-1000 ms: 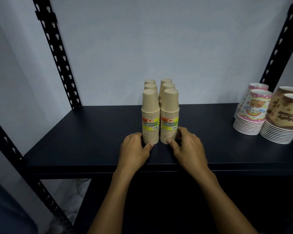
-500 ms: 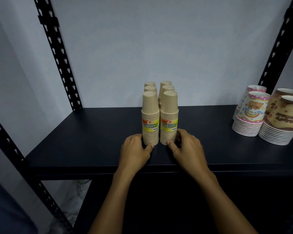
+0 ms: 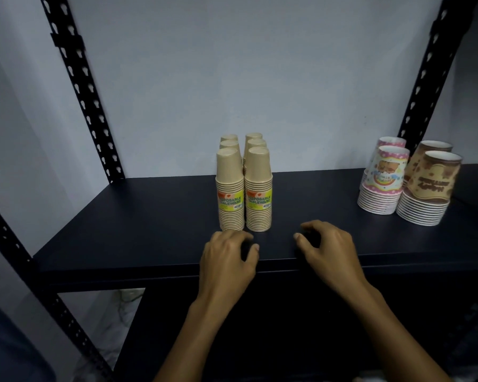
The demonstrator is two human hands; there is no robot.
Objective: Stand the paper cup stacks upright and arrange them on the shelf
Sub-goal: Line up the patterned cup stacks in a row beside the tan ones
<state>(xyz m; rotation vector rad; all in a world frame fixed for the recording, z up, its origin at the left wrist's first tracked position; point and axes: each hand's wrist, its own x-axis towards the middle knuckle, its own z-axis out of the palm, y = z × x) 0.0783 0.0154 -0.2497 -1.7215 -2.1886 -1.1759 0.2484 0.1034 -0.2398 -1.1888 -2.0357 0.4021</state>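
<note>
Hands off cups: left hand [image 3: 228, 255] just before six upright kraft stacks [image 3: 243, 186], right hand [image 3: 327, 248] beside; both loosely curled, holding nothing.

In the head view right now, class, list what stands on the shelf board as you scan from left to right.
Left rear post → plain brown cup stacks → pink bear-print cup stacks → brown printed cup stacks. In front of them, left hand → right hand, both holding nothing.
</note>
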